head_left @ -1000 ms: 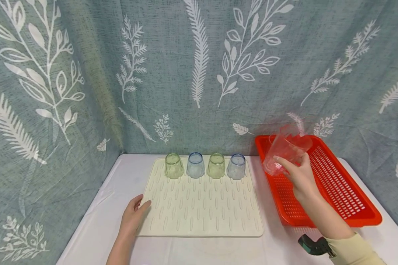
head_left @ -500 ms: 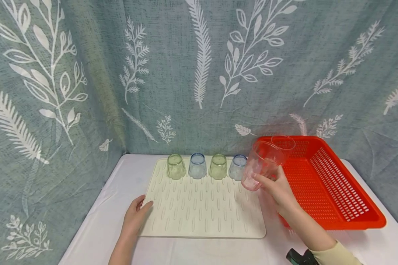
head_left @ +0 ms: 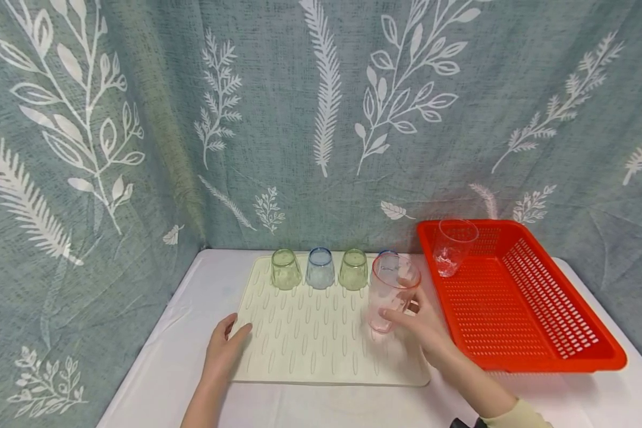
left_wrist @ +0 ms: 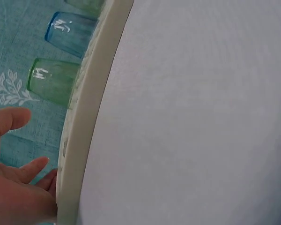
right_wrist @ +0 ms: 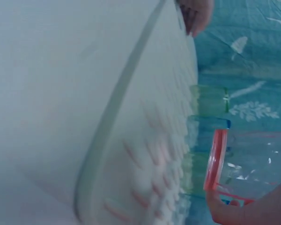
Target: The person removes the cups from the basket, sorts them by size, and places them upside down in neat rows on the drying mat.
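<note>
My right hand [head_left: 414, 318] grips a clear pink-tinted drinking glass [head_left: 382, 306] over the right part of a cream ribbed mat [head_left: 310, 345]. The glass tilts a little, wide rim up; its thick reddish base [right_wrist: 216, 159] is off the mat in the right wrist view. Behind it, a blue glass [head_left: 388, 252] is mostly covered. Also along the mat's back edge stand a green glass [head_left: 355, 270], a blue glass [head_left: 320, 269] and another green glass [head_left: 285, 270]. At the mat's left edge rests my left hand [head_left: 223, 348], fingers and thumb spread, holding nothing.
A red perforated basket [head_left: 545, 364] stands right of the mat, with one more pink-tinted glass [head_left: 452, 249] in its back left corner. A leaf-patterned curtain [head_left: 278, 119] rises behind the white table [head_left: 321, 407].
My right hand has carried the pink-tinted glass left and down, from over the basket to over the mat. The other pink glass stays in the basket. My left hand keeps its place.
</note>
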A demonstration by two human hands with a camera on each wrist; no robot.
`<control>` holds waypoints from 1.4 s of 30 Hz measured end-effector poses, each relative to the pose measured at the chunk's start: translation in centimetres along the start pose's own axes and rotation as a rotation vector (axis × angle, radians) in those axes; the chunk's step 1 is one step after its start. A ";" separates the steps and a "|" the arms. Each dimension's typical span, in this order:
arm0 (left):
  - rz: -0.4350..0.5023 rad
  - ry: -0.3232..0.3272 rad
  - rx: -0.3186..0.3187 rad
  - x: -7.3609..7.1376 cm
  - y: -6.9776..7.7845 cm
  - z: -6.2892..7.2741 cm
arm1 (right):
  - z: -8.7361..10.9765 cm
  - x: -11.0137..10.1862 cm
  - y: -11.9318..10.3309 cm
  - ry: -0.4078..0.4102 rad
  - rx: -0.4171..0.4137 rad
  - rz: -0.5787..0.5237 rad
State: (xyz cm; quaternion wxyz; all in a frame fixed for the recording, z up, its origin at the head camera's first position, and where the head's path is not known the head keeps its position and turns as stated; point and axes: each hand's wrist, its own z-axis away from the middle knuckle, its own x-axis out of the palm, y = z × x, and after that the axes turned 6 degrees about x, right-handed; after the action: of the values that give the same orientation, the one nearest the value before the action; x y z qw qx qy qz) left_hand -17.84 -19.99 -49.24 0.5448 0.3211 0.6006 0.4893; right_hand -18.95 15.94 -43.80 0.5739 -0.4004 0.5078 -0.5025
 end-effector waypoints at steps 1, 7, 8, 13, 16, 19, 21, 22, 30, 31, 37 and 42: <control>-0.007 -0.002 0.006 0.1 0.2 0.0 | 0.0 0.1 0.2 -0.001 0.000 0.016; -0.088 -0.015 0.085 1.2 1.8 0.4 | 0.1 0.9 1.3 -0.012 0.020 0.074; -0.086 -0.021 0.099 1.4 2.1 0.6 | 0.1 1.0 1.4 -0.015 0.023 0.075; 0.065 -0.072 0.188 3.6 3.7 1.5 | 0.4 1.4 1.8 -0.022 0.009 0.084; 0.191 -0.123 0.250 4.9 4.8 2.1 | 0.5 1.5 2.0 -0.029 -0.024 0.091; 0.277 -0.181 0.292 6.0 5.7 2.7 | 0.5 1.6 2.1 -0.034 -0.064 0.119; 0.319 -0.219 0.319 6.7 6.2 3.1 | 0.4 1.6 2.2 -0.037 -0.093 0.153; 0.333 -0.238 0.328 6.9 6.4 3.2 | 0.4 1.6 2.3 -0.039 -0.108 0.167; 0.293 -0.344 0.413 8.4 7.3 4.0 | 0.4 1.8 2.3 -0.007 -0.338 0.378; 0.278 -0.346 0.417 8.5 7.4 4.1 | 0.4 1.9 2.3 0.006 -0.380 0.421; 0.181 -0.328 0.475 9.2 7.8 4.6 | 0.8 2.4 2.0 0.042 -0.544 0.609; 0.086 -0.307 0.508 9.6 7.9 4.9 | 1.3 2.8 1.7 0.051 -0.590 0.711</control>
State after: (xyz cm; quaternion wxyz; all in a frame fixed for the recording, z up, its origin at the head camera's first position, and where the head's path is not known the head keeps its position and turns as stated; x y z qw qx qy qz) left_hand -16.19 -7.48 -44.72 0.5105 0.5424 0.6001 0.2917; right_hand -17.43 13.39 -45.71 0.5595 -0.3352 0.7488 -0.1180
